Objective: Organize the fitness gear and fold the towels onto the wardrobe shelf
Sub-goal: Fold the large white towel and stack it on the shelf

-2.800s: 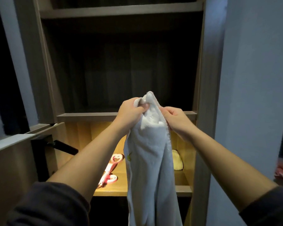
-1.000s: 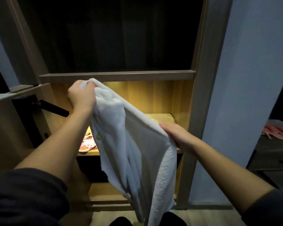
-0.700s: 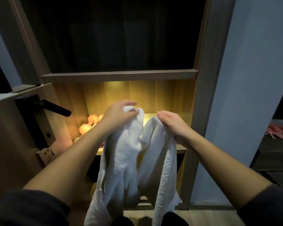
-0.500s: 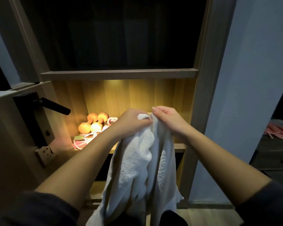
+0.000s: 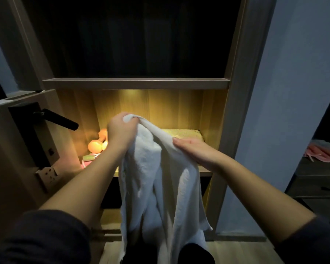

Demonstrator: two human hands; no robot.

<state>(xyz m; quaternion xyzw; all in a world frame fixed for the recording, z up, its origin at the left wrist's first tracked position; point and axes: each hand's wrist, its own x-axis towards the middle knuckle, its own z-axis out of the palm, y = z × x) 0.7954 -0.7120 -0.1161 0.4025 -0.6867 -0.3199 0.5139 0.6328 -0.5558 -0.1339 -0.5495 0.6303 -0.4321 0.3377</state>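
Note:
A white towel (image 5: pixel 160 183) hangs in front of the lit wardrobe shelf (image 5: pixel 205 171). My left hand (image 5: pixel 120 130) grips its bunched top corner, raised above the shelf. My right hand (image 5: pixel 194 151) is lower and to the right. It holds the towel's edge with its fingers laid straight on top and the thumb hidden under the cloth. The cloth runs taut between the two hands and drapes down past my knees. On the shelf's left lie orange dumbbells (image 5: pixel 95 145) and a pink and green item (image 5: pixel 88 159). A folded towel (image 5: pixel 181 132) lies at the back right.
A door with a black lever handle (image 5: pixel 59 121) stands open at the left, close to my left forearm. An upper shelf board (image 5: pixel 135 83) spans above. A grey wall is at the right, and beyond it a dark dresser holds pink items (image 5: pixel 324 153).
My hands were together at the towel's top. The right hand has since slid down and to the right along the edge, while the left hand lifted its corner slightly.

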